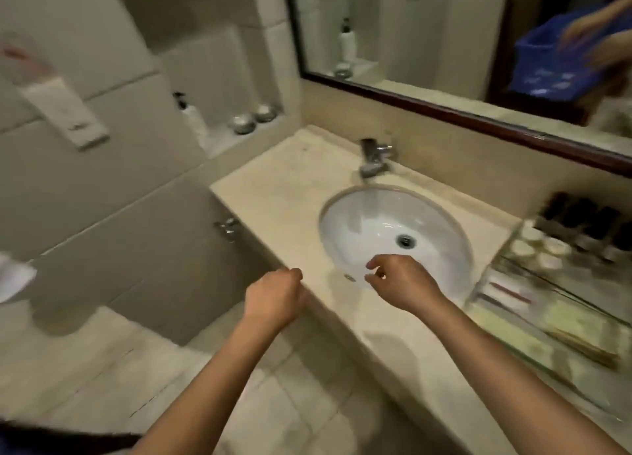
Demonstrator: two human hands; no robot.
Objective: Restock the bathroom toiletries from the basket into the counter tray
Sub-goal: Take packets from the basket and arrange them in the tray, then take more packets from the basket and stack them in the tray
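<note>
Hovering at the front edge of the table (273, 194), my left hand (273, 297) sits at 7 o'clock of the sink (345, 215) and my right hand (400, 280) over its 6 o'clock rim. Both sets of fingers are loosely curled and released, holding nothing I can see. Next comes a fetch, I judge: turn to the blue basket (543, 64) (it shows only in the mirror (444, 44), up at 1 o'clock), pinch one item at a time, and carry it low across to the tray (492, 276) at 3 o'clock, setting it among its own kind rather than dropping it on top. The tray looks clear-walled and divided: dark bottles (581, 222) stand along its far side, small round pale pieces (547, 249) sit just before them, and flat packets (506, 290) lie nearer me. Blur hides the labels and any gaps.
</note>
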